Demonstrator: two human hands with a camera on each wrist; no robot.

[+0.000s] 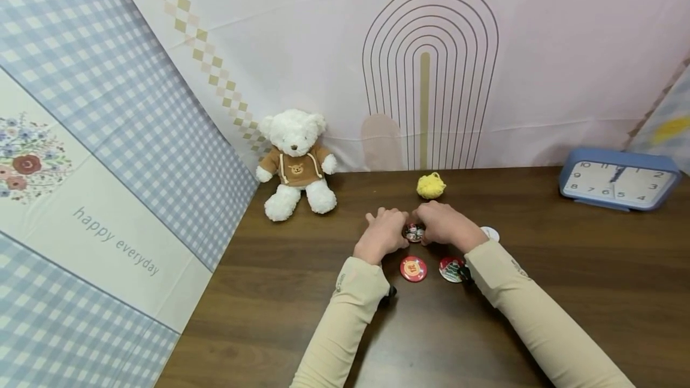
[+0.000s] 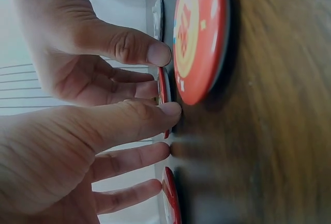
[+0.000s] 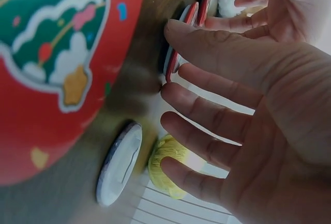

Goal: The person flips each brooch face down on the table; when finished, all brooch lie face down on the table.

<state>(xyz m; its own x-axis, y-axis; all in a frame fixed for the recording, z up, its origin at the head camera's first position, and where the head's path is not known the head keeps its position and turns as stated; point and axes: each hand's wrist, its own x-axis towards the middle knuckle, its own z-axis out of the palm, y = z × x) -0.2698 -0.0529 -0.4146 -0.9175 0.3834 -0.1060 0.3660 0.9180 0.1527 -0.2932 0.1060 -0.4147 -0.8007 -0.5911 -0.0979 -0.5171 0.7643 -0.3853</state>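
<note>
A round badge with a dark, colourful picture [image 1: 414, 233] is between the two hands. The left hand [image 1: 384, 231] holds it at its left edge, thumb on the near side. From the other side the right hand [image 1: 445, 224] grips it with thumb and fingers, the remaining fingers spread. In the left wrist view, another red-rimmed badge [image 2: 171, 198] stands close to the left fingertips; the head view hides it. Nearer the person lie a red badge with a yellow centre [image 1: 413, 269] and a red badge with a green Christmas tree [image 1: 450, 269], partly covered by the right wrist.
A white disc-shaped badge [image 1: 490, 233] lies beyond the right forearm. Behind the hands sits a yellow fuzzy ball [image 1: 431, 185]. A white teddy bear [image 1: 295, 163] leans at the back left, and a blue clock [image 1: 620, 179] stands at the back right of the wooden table [image 1: 259, 310].
</note>
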